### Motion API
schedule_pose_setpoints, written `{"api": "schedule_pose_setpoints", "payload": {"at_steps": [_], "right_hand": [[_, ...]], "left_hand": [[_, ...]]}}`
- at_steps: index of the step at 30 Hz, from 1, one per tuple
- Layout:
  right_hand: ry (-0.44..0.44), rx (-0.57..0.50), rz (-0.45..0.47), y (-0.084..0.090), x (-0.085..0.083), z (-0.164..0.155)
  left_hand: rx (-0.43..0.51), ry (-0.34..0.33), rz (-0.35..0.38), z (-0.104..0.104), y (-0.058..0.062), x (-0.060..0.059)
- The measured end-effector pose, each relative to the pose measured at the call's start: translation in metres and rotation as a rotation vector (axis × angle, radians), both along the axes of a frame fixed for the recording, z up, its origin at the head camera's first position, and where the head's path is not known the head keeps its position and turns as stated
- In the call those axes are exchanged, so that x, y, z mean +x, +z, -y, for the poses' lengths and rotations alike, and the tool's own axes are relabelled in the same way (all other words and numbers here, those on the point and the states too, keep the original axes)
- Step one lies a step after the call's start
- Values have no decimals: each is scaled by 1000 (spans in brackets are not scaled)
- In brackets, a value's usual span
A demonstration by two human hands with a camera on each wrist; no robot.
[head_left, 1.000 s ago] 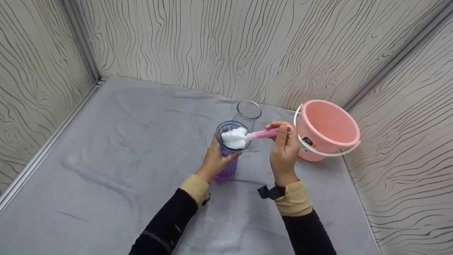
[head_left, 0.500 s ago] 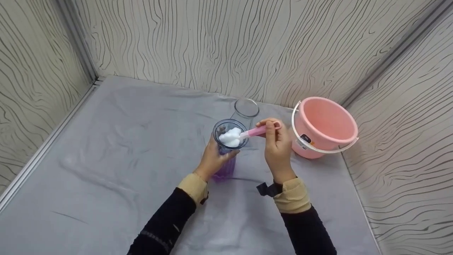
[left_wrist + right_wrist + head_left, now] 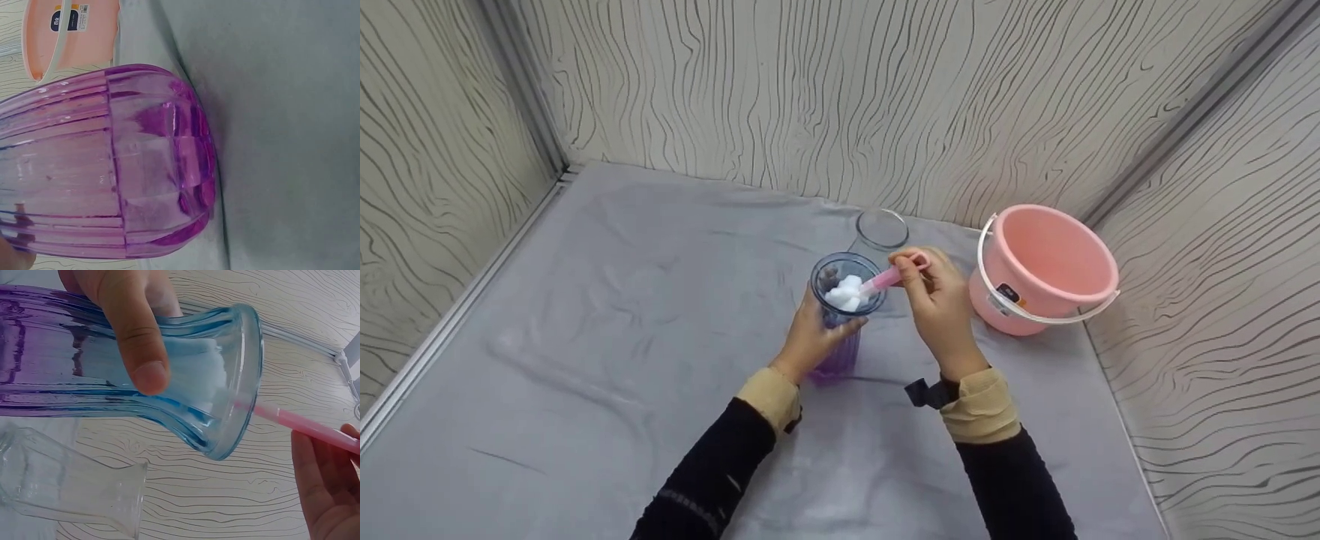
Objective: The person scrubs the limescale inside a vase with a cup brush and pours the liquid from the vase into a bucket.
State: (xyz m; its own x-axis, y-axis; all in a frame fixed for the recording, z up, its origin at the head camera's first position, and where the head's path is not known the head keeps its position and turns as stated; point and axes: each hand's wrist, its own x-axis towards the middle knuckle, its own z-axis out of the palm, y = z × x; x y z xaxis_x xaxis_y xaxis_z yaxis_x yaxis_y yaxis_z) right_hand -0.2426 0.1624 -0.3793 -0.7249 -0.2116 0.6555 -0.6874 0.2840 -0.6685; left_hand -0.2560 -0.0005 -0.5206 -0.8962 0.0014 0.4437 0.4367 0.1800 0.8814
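My left hand (image 3: 814,334) grips a glass vase (image 3: 152,152) around its narrowing neck. The vase shades from blue at the flared rim to purple at the faceted base, and it stands tilted in the head view. Inside its mouth sits the white, soft-looking head (image 3: 846,294) of a cleaning brush. My right hand (image 3: 941,311) pinches the brush's pink handle (image 3: 298,422) near its looped end, just right of the rim. In the right wrist view, the left thumb (image 3: 143,360) lies across the vase and the white head shows blurred through the glass.
Behind the held vase stands a clear glass vase (image 3: 84,489). A pink bucket (image 3: 997,304) with a white handle is at the right, near the back wall. Grey cloth (image 3: 585,300) covers the table, with wood-patterned walls (image 3: 810,90) around it.
My right hand has moved left towards the vase's mouth, and the white brush head sits lower inside it. The handle slopes more steeply. The left hand keeps its grip on the vase.
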Motion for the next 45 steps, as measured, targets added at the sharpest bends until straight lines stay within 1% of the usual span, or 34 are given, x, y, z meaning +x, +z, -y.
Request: {"api": "schedule_pose_setpoints", "payload": {"at_steps": [4, 8, 10, 13, 16, 20, 23, 26, 29, 33, 36, 40, 43, 45], "right_hand": [[10, 87, 20, 1, -3, 2], [15, 208, 25, -5, -9, 3], [22, 243, 31, -8, -11, 4], [28, 264, 38, -11, -12, 6], [33, 299, 38, -9, -15, 9], [50, 394, 33, -3, -20, 15], [66, 462, 48, 1, -24, 20], [96, 540, 76, 3, -29, 24], [158, 614, 86, 3, -35, 26], [241, 687, 76, 2, -42, 29], [261, 758, 84, 1, -45, 33], [270, 860, 79, 0, -46, 38], [277, 898, 78, 0, -48, 39], [282, 903, 100, 1, -48, 39]], "left_hand": [[-5, 6, 0, 0, -1, -1], [-18, 19, -9, 0, -2, -2], [-18, 24, -9, 0, -3, -1], [-27, 27, -6, 0, -3, -1], [-23, 24, -4, 0, -3, -1], [-10, 6, -9, 1, -4, -1], [-1, -20, -20, 1, -5, 0], [8, -43, -29, 0, -5, 0], [14, -50, -38, 0, -5, -1], [28, -56, -54, -1, -4, -1], [32, -55, -56, -1, -4, -1], [34, -46, -40, 0, -3, -1], [37, -44, -34, 0, -3, -1], [42, -50, -39, -1, -3, -1]]}}
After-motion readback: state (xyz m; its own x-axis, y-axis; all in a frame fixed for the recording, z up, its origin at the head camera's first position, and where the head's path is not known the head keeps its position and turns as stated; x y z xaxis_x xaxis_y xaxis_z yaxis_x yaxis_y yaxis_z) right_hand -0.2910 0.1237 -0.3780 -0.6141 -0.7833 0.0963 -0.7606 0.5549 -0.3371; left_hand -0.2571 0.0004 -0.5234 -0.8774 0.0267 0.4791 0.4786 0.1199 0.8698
